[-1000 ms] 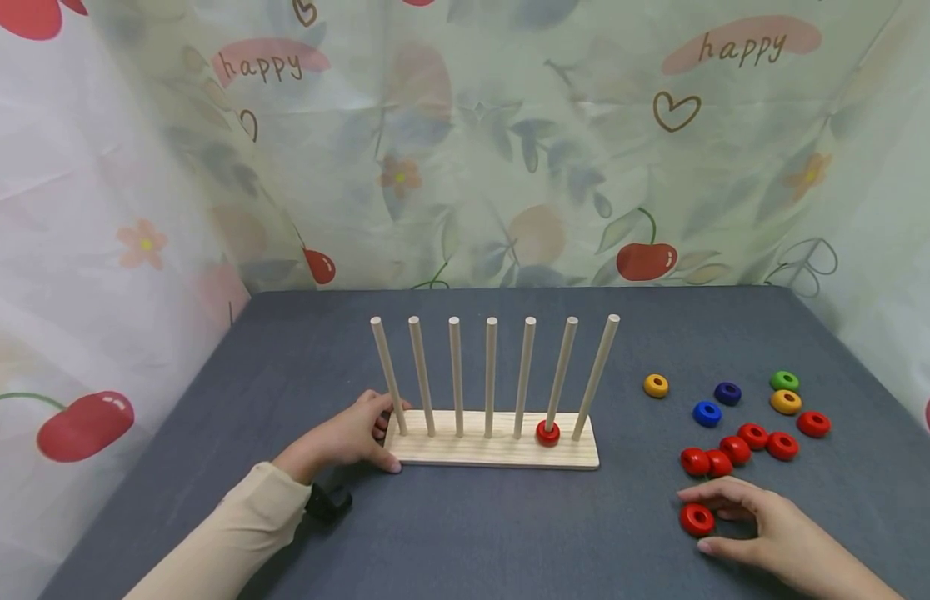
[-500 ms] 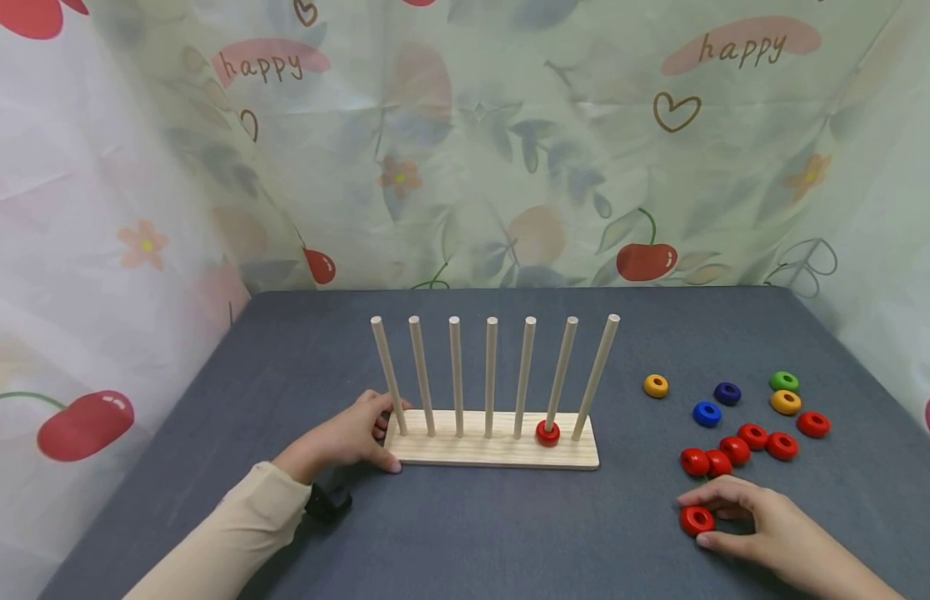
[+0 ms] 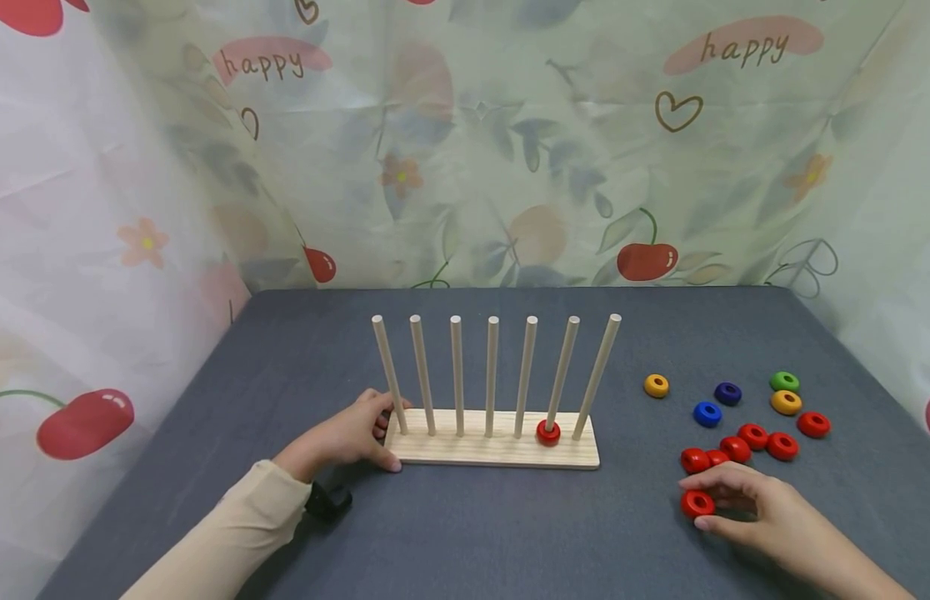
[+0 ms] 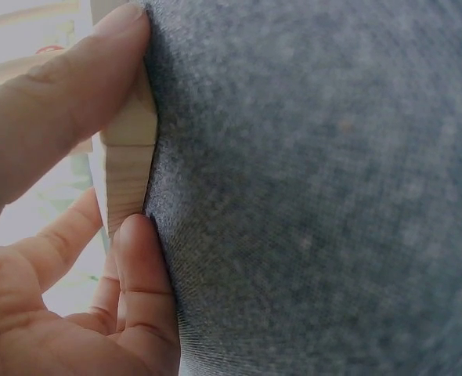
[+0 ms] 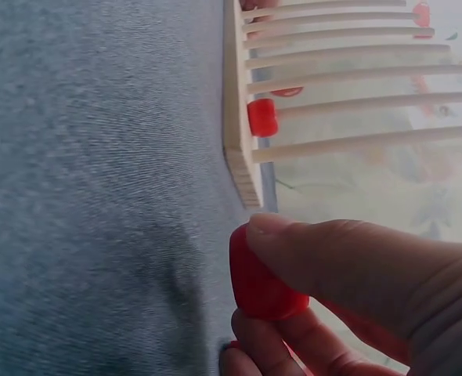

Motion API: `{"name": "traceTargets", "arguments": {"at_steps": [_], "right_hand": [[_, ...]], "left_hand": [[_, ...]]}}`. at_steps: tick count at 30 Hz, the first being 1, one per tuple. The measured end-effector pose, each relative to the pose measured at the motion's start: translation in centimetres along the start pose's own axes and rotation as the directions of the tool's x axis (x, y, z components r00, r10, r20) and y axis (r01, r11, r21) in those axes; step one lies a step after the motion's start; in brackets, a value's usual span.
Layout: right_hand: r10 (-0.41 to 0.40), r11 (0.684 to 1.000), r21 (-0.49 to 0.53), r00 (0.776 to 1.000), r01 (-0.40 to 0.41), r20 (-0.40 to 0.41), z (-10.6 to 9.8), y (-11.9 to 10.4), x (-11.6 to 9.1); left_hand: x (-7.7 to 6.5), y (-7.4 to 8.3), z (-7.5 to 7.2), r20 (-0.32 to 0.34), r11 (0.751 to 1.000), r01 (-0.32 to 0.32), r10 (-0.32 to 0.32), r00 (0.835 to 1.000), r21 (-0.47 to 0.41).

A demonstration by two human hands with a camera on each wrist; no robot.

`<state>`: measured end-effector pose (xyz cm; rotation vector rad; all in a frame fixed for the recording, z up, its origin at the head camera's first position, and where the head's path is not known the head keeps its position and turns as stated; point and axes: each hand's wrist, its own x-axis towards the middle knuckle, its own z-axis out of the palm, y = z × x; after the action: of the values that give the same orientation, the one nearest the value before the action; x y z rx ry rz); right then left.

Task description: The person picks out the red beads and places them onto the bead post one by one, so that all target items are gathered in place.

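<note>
Right hand [image 3: 757, 508] and its red ring [image 3: 697, 503] have shifted slightly away from the person, toward the row of loose rings; left hand [image 3: 352, 432] and stand — no change seen. Right grip: narrow, thumb on one side of the ring and fingers on the other, ring pinched between them. Ring is right of the wooden stand [image 3: 465, 450], well apart from it; whether it touches the cloth [image 3: 555, 542] cannot be told. Left grip: thumb on the near edge of the stand's base, fingers at its left end — holding it.

Stand carries seven upright pegs. Second peg from the right bears one red bead [image 3: 548, 432], low on the base. Six further loose red rings [image 3: 782, 446] lie beyond the right hand, one partly hidden by it. Farther back: blue ring [image 3: 707, 414], dark blue ring [image 3: 727, 393], green ring [image 3: 784, 382] close behind a yellow ring [image 3: 786, 402], and a second yellow ring [image 3: 656, 386] nearest the stand. Patterned curtain [image 3: 480, 150] behind.
</note>
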<state>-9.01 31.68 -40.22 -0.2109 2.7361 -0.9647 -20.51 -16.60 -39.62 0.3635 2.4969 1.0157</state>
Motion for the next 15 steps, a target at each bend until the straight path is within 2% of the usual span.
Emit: {"name": "traceTargets", "arguments": {"at_steps": [6, 11, 15], "right_hand": [[-0.092, 0.996, -0.001, 0.993, 0.092, -0.067, -0.4, -0.7, 0.2], [-0.189, 0.981, 0.013, 0.970, 0.193, -0.149, -0.6, -1.1, 0.3], [-0.204, 0.978, 0.013, 0.962, 0.210, -0.184, -0.8, -1.6, 0.4]], "left_hand": [[0.0, 0.0, 0.0, 0.005, 1.000, -0.011, 0.011, 1.000, 0.003], [0.1, -0.1, 0.0, 0.006, 1.000, -0.018, 0.018, 1.000, -0.003], [0.1, -0.2, 0.0, 0.003, 1.000, -0.020, 0.020, 1.000, 0.001]]}}
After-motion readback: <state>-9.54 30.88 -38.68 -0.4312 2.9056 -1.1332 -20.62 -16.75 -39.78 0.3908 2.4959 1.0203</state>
